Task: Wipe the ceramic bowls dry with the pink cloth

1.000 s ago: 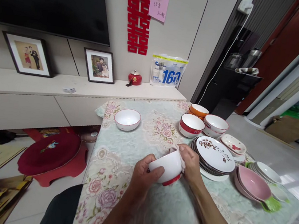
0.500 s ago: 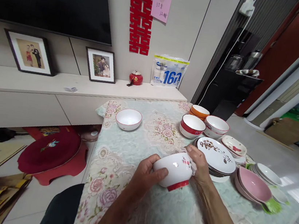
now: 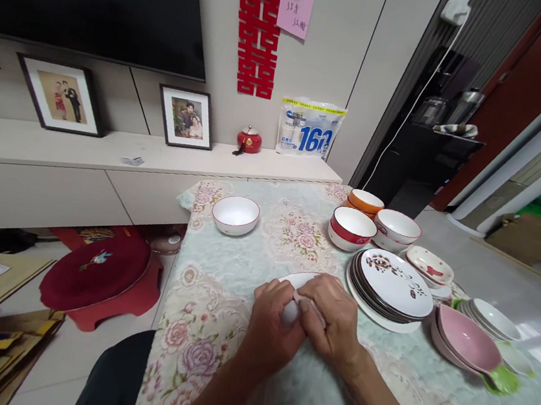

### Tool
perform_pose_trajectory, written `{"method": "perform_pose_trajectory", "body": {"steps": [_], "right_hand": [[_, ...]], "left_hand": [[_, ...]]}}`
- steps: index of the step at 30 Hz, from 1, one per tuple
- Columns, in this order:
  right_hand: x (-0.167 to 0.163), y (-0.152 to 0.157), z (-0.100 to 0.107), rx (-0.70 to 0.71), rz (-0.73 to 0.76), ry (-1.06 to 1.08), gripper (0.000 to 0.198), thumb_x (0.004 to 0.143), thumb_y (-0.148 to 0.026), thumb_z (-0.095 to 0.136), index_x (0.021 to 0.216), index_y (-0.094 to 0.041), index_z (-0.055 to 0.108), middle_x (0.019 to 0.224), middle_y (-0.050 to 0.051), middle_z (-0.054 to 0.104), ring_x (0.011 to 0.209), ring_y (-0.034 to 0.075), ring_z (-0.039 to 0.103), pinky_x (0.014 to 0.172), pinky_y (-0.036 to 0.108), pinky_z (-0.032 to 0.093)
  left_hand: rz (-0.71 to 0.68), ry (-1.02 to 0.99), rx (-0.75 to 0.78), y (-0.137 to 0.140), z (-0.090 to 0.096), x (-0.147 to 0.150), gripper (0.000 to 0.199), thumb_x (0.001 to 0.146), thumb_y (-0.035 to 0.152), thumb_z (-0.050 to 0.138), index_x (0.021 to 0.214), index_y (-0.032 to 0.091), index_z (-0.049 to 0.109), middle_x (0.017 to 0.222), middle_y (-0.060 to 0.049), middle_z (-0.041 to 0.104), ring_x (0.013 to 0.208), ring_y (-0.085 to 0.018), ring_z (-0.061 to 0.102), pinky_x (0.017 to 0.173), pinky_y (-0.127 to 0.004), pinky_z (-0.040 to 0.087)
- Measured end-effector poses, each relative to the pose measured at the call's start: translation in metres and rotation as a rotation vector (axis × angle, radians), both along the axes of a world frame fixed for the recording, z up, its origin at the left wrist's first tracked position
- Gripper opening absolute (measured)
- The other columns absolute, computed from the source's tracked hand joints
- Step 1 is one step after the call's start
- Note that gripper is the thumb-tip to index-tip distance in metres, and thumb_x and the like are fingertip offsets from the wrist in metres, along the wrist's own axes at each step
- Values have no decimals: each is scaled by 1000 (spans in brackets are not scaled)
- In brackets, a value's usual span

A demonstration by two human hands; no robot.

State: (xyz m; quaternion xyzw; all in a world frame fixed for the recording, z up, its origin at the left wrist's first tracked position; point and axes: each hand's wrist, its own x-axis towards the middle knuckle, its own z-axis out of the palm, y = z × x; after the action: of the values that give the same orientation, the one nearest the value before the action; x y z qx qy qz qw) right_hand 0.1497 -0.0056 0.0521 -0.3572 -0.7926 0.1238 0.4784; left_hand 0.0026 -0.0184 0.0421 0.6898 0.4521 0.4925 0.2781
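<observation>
The white bowl [image 3: 298,277] is at five o'clock from the middle of the view, over the cloth-covered worktop [image 3: 223,256]. The left hand [image 3: 275,319] and the right hand [image 3: 335,314] are both in a bent grip, pinching this bowl between fingers and thumbs. In my judgement, the bowl may slip if one hand loosens too early, because its surface looks smooth. Also, if the right hand swings toward three o'clock, it may knock the stack of plates [image 3: 394,282], which is near. The lone bowl [image 3: 235,216], at ten o'clock from the hands, seems in less danger.

The hands cover most of the white bowl, so its base is hidden, and I cannot tell if it touches the worktop. What the pale patch between the right fingers is, I cannot make out.
</observation>
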Motion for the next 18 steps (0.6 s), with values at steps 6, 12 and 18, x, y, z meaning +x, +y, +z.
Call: {"method": "perform_pose_trajectory", "body": {"steps": [6, 12, 18], "right_hand": [[23, 27, -11, -583, -137, 584, 31, 85, -44, 60, 65, -20, 64, 61, 0, 57, 57, 16, 48, 54, 29, 36], [20, 28, -18, -524, -235, 650, 31, 87, -46, 59, 69, -22, 66, 68, 1, 64, 63, 18, 55, 59, 29, 44], [-4, 4, -8, 12, -150, 103, 35, 94, -26, 53, 125, -23, 69, 131, 11, 67, 126, 30, 58, 110, 50, 42]], "left_hand": [[-164, -299, -206, -1, 3, -6, 20, 70, 26, 71, 64, 22, 52, 68, -1, 51, 69, -20, 47, 67, -32, 35], [-282, -809, -544, 3, -9, -3, 36, 69, 36, 78, 66, 21, 46, 60, 6, 40, 55, -10, 33, 52, -24, 26], [-127, -811, -522, 4, -6, 1, 34, 70, 33, 78, 68, 20, 47, 60, 7, 44, 57, -10, 37, 55, -23, 32]]}}
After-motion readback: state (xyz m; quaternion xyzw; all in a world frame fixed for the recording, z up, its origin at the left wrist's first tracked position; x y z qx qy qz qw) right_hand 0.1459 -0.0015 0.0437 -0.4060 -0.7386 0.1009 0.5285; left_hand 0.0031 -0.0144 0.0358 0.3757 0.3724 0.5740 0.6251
